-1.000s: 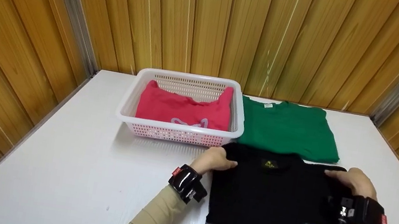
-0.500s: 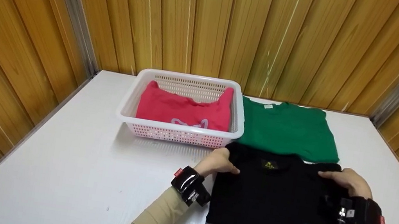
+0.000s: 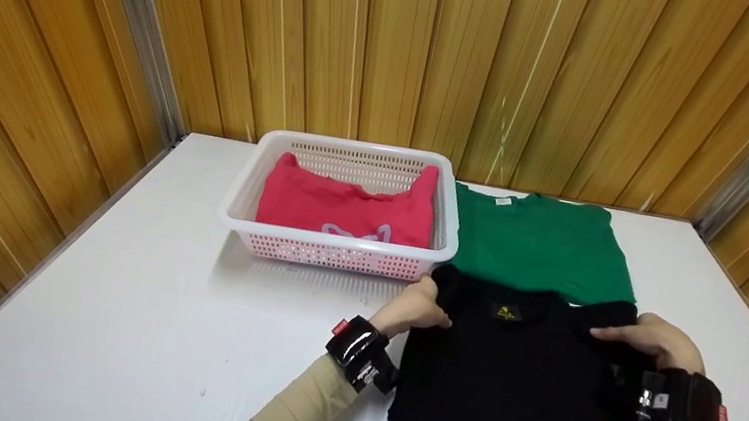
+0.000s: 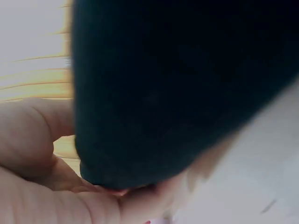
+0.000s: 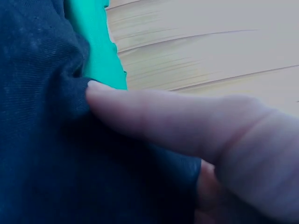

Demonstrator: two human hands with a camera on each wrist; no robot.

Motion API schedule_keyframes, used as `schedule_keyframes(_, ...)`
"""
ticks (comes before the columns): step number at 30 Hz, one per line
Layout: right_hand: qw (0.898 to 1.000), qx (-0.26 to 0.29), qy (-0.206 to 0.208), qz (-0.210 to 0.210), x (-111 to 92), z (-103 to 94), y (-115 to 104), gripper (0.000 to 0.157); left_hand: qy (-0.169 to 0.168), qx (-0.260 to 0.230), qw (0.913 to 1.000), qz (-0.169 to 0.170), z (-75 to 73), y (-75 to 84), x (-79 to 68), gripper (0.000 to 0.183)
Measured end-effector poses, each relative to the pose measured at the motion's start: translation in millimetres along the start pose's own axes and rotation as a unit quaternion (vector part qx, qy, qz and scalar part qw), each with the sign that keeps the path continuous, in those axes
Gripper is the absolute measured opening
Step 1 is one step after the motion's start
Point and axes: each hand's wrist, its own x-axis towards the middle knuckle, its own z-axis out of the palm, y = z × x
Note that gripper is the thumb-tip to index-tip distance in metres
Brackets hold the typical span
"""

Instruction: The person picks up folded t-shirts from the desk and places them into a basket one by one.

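Note:
A folded black T-shirt (image 3: 505, 379) with a yellow neck label and a blue-and-white daisy patch lies on the white table at the front right. My left hand (image 3: 416, 306) grips its upper left corner, thumb on top and fingers beneath; the left wrist view shows the dark cloth (image 4: 163, 93) between thumb and fingers. At the upper right corner my right hand (image 3: 663, 343) pinches the shirt, its thumb (image 5: 154, 112) lying across the cloth in the right wrist view and its other fingers mostly hidden under the fabric.
A white plastic basket (image 3: 338, 253) holding a folded red shirt (image 3: 345, 206) stands at the back, left of the black shirt. Beside the basket lies a folded green shirt (image 3: 540, 243), its front edge against the black one. Wood-patterned panels (image 3: 399, 43) wall the table (image 3: 127, 322).
Both hands have drawn slightly closer together, bringing the black shirt's upper corners inward and raising them a little. The basket, red shirt and green shirt have stayed put.

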Motion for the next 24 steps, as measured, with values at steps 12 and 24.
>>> schedule_keyframes(12,0.999,-0.024,-0.010,-0.027,-13.1,-5.1,-8.1,0.039,-0.022,0.016,0.9994,0.021,0.8,6.1,-4.4,0.077)
schedule_keyframes(24,0.996,-0.064,-0.001,-0.069,-38.5,-18.0,-18.0,0.033,-0.017,0.120,0.9915,0.047,5.0,24.1,-15.1,0.068)
